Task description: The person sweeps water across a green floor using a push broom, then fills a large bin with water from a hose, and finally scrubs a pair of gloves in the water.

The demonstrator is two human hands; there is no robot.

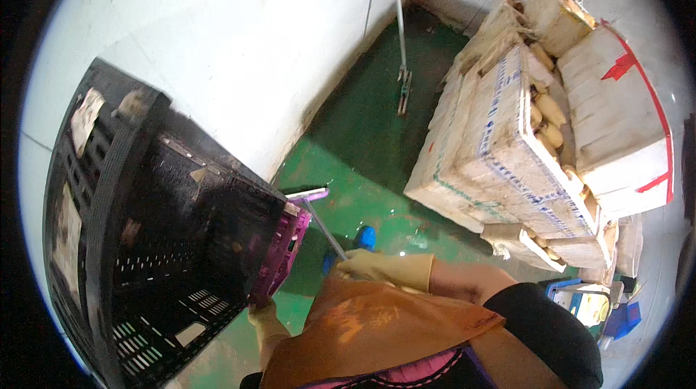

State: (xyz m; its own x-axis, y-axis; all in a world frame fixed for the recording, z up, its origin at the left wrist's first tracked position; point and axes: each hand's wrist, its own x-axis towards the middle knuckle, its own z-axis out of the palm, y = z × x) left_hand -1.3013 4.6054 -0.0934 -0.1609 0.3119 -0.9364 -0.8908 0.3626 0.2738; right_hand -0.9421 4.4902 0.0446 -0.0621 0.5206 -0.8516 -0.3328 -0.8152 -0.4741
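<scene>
My right hand (361,265), in a cream rubber glove, is closed around the grey handle of a floor squeegee (328,228). The squeegee's white and purple head (308,194) lies near the foot of the wall, beside the crates. My left hand (263,310), in a like glove, is at the lower corner of a purple plastic crate (284,247); its fingertips are partly hidden, so its grip is unclear. A large black plastic crate (179,209) with a slotted base stands open-side up against the purple one. A brown apron (348,329) covers my front.
Stacked white foam boxes (478,144) stand at the right, the top one holding pale, elongated produce (549,117). A second long-handled tool (403,90) stands on the wet green floor (337,171). A white wall (228,35) runs behind the crates. My blue shoe (366,238) shows below.
</scene>
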